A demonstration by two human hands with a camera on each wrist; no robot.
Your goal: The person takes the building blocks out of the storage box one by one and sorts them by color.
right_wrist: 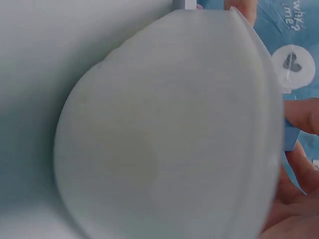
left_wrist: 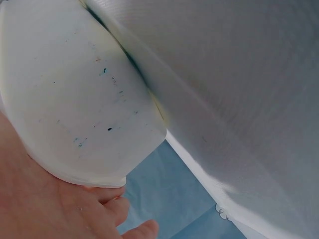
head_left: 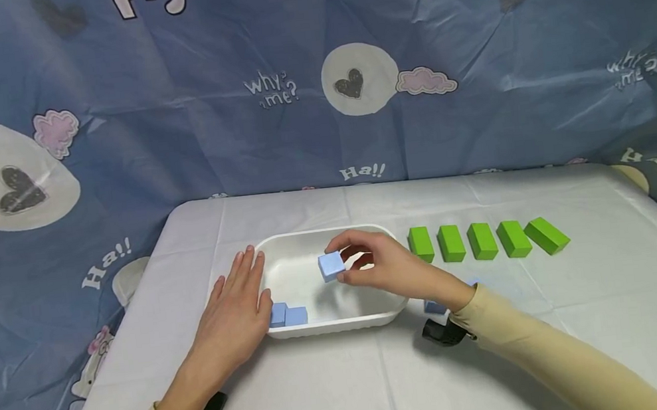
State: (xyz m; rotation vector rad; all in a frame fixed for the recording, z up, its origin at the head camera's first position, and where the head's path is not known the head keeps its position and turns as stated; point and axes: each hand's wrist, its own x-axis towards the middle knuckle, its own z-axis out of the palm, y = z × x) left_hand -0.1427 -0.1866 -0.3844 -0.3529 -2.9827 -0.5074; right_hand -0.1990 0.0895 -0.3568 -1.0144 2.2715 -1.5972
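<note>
Over the white plastic tray [head_left: 336, 326], my right hand [head_left: 385, 262] pinches a light blue block [head_left: 332, 267] between thumb and fingers. Two more blue blocks [head_left: 296, 316] lie in the tray's near left corner. My left hand [head_left: 229, 322] rests along the left rim, its fingers straight. In the left wrist view the tray's marked outer wall [left_wrist: 75, 99] sits against the left hand [left_wrist: 65, 204]. The right wrist view is mostly filled by the tray's side [right_wrist: 164, 109], with the pinched block [right_wrist: 290, 139] partly hidden behind it.
Right of the tray, several green blocks [head_left: 482, 241] stand in a row, the last one [head_left: 547, 235] turned at an angle. A blue block [head_left: 434, 307] is partly hidden under my right wrist. A patterned blue cloth [head_left: 275, 150] hangs behind the white-covered table [head_left: 324, 392].
</note>
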